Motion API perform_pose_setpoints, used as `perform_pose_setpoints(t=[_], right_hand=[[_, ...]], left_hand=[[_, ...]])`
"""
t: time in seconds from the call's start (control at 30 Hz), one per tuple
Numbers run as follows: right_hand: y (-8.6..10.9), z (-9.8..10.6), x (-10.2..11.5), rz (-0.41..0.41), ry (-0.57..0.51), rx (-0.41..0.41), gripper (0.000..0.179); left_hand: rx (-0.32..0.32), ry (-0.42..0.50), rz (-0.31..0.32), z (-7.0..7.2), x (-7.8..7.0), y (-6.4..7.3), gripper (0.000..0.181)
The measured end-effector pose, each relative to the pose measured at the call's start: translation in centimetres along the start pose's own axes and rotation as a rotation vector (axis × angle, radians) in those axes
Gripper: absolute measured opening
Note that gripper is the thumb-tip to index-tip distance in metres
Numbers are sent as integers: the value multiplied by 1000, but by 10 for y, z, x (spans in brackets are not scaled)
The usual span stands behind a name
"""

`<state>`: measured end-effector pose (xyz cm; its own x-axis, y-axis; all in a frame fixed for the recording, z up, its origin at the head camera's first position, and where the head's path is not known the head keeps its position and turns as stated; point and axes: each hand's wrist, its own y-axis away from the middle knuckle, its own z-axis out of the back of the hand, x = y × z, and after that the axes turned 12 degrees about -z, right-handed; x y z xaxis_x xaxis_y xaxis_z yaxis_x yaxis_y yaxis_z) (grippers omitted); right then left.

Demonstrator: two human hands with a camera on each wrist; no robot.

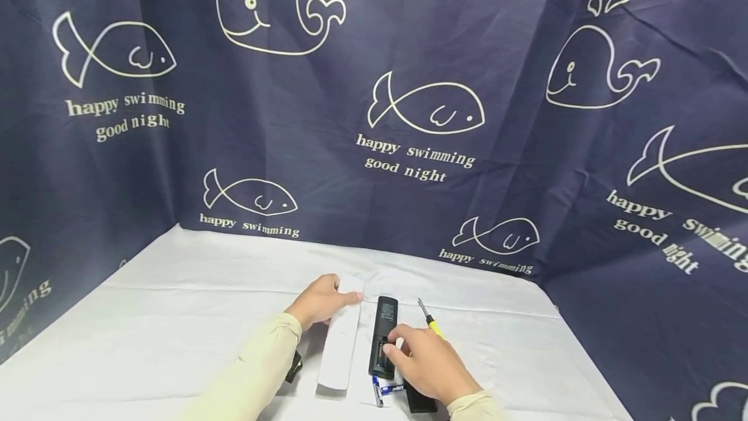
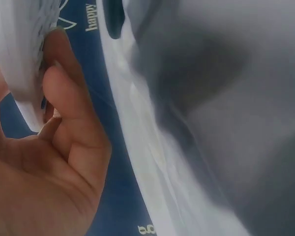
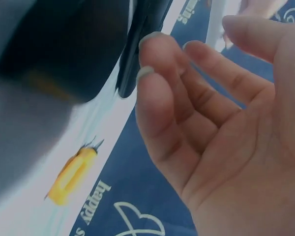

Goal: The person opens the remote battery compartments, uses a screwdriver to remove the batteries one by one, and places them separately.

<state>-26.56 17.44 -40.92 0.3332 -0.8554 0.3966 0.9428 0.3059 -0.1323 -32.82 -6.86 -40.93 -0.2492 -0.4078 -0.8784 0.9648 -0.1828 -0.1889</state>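
Note:
My left hand grips the far end of a long white remote control, whose plain side faces up. The left wrist view shows that hand's fingers curled at the white remote's edge, with raised bumps along its underside. To its right a black remote control lies with its battery compartment uncovered. Over the lower part of the black remote hovers my right hand, its fingers loosely bent with nothing visible between them. Two blue batteries lie by the black remote's near end.
A yellow-handled screwdriver lies beyond the right hand. Partly under the right wrist is a flat black object. Another small black object sits beside the left forearm. White cloth covers the table, with dark blue printed curtains around it.

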Motion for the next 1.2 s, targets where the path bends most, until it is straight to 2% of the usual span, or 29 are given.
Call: perform_pose_setpoints(t=[0.17,0.27,0.57,0.7,0.9,1.0,1.2], right_hand=[[0,-1,11,62,-61,81,26],[0,-1,16,91,-74,80,26],[4,-5,27,148,-38,-62,38],[6,-6,30,171,-37,-92,44],[8,-6,36,203,15,-136,37],[9,-6,38,242,50,-184,33],[9,-9,39,296,79,-259,28]], left_hand=[[-53,41,-13,-3,-5,-2,47],[-60,77,-10,-5,-10,-2,50],[-63,153,-27,-15,-11,0,45],[-59,167,-36,-17,-10,2,43],[-58,178,-49,-18,-9,5,44],[-81,167,-45,-17,-10,6,45],[-129,216,-37,-16,-11,8,44]])
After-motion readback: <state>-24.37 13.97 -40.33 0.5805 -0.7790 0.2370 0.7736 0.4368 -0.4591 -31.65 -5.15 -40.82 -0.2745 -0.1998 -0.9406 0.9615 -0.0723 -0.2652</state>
